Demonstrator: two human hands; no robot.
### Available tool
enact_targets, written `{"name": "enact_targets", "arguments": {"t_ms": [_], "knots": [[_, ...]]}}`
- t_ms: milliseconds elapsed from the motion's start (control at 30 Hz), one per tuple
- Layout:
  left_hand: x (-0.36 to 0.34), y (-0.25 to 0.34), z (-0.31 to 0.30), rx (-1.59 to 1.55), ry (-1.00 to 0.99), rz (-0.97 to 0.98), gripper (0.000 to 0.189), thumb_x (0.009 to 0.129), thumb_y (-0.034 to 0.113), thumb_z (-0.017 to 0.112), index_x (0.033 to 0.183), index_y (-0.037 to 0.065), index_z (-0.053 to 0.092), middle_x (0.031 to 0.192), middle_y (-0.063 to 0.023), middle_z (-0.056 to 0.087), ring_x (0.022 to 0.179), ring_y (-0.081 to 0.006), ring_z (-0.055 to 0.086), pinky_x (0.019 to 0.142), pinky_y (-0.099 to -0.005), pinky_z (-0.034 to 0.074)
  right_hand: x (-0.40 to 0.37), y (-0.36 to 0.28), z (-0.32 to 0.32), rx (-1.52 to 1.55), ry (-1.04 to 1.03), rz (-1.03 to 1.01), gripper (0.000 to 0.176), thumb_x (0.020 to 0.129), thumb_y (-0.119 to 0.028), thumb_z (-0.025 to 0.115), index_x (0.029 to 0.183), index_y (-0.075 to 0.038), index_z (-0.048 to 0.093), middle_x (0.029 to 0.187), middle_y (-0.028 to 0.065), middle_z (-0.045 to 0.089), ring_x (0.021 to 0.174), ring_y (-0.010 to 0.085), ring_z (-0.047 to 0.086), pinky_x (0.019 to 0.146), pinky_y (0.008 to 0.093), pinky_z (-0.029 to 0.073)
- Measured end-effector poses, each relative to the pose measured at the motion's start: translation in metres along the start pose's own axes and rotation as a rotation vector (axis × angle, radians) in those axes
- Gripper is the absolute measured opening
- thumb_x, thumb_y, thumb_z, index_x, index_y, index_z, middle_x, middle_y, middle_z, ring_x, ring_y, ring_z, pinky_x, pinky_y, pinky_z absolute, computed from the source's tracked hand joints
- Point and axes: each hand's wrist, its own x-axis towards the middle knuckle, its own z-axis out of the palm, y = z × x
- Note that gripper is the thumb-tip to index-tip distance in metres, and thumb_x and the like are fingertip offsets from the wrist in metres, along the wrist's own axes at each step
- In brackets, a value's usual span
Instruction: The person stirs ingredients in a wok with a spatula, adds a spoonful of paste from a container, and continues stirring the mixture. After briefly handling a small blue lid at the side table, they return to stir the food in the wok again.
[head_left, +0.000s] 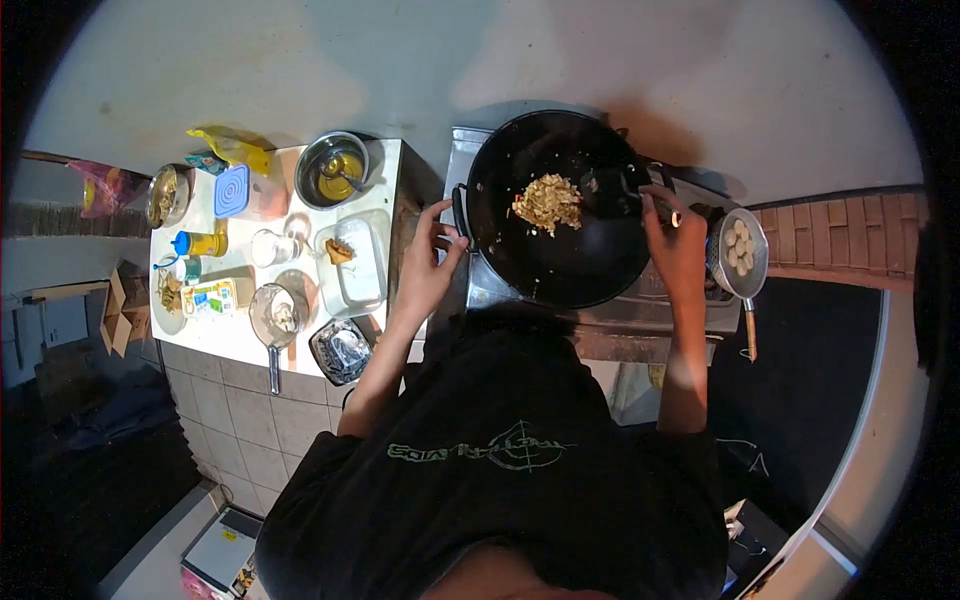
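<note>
A large black wok (590, 270) rests on the metal stove (480, 285), with a heap of chopped pale-brown food (549, 203) in its middle and small bits scattered around. My left hand (432, 250) is closed at the wok's left loop handle (460, 210). At the right rim, my right hand (677, 232) has its fingers bent round a dark utensil or handle; its exact shape is lost against the black wok.
On the white table (300, 345) at left are a steel bowl (332, 170) with yellow liquid, a glass dish (352, 275), a small pan (280, 315), a black tray (341, 352) and jars. Right of the stove, a strainer (738, 255) holds several pale round pieces.
</note>
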Motion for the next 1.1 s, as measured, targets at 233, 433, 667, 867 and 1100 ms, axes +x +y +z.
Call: {"name": "enact_targets", "arguments": {"t_ms": [233,433,667,867,1100], "knots": [[-0.003,0.004,0.004,-0.004,0.030,-0.035,0.053,0.091,0.003,0.067,0.140,0.010,0.047,0.090,-0.0042,0.060,0.073,-0.0114,0.059,0.070,-0.0274,0.047,0.020,0.036,0.027,0.103,0.041,-0.153,0.018,0.092,-0.009,0.067,0.105,0.002,0.070,0.096,0.0197,0.072,0.087,0.0263,0.073,0.070,0.0316,0.053],[-0.004,0.003,0.007,0.038,0.059,-0.009,0.052,0.092,0.005,0.067,0.139,0.010,0.047,0.091,-0.0058,0.061,0.073,-0.0125,0.059,0.070,-0.0277,0.049,0.021,0.034,0.015,0.337,-0.137,-0.099,0.016,0.091,-0.010,0.067,0.102,0.001,0.070,0.090,0.0160,0.072,0.079,0.0266,0.071,0.067,0.0324,0.053],[-0.005,0.010,0.010,0.059,0.067,-0.036,0.052,0.092,0.005,0.067,0.140,0.011,0.048,0.091,-0.0056,0.061,0.075,-0.0117,0.059,0.071,-0.0276,0.050,0.011,0.033,0.021,0.057,-0.088,-0.070,0.012,0.090,-0.010,0.067,0.093,0.001,0.068,0.072,0.0140,0.067,0.060,0.0192,0.062,0.057,0.0321,0.047],[-0.005,0.011,0.009,0.060,0.067,-0.035,0.052,0.092,0.005,0.066,0.140,0.010,0.047,0.091,-0.0057,0.060,0.076,-0.0117,0.059,0.073,-0.0276,0.050,0.006,0.030,0.011,0.064,0.036,-0.002,0.013,0.090,-0.012,0.066,0.090,0.001,0.068,0.064,0.0090,0.061,0.057,0.0118,0.052,0.056,0.0296,0.043],[-0.003,0.010,0.009,0.068,0.072,-0.030,0.052,0.092,0.004,0.066,0.140,0.010,0.047,0.090,-0.0070,0.063,0.077,-0.0128,0.061,0.072,-0.0276,0.050,0.004,0.024,0.018,0.238,0.013,0.053,0.015,0.089,-0.014,0.066,0.089,0.001,0.068,0.064,0.0114,0.062,0.058,0.0135,0.058,0.056,0.0312,0.044]]}}
